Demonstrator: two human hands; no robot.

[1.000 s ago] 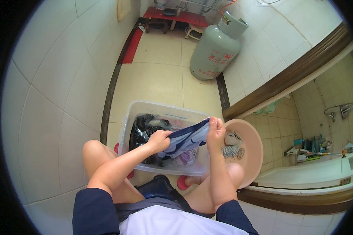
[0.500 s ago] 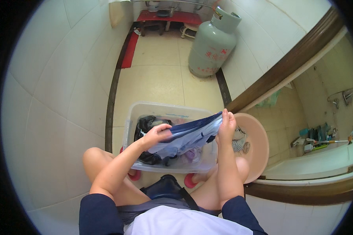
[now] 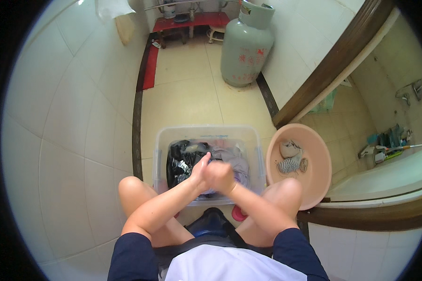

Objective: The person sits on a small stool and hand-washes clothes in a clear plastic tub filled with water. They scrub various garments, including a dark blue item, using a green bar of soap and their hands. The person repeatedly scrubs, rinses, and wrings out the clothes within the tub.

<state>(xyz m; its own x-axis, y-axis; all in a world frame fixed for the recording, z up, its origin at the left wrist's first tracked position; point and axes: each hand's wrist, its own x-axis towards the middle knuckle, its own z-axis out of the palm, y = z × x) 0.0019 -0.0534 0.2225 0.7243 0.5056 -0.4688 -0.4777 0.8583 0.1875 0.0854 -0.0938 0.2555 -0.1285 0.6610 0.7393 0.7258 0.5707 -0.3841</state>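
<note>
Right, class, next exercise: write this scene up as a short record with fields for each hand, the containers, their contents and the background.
Left hand: above the clear tub
Right hand: blurred, close by the left
Grip: unclear
Tub contents: black item, greyish-purple cloth
Right of tub: peach basin holding patterned cloth
Background: grey-green gas cylinder
</note>
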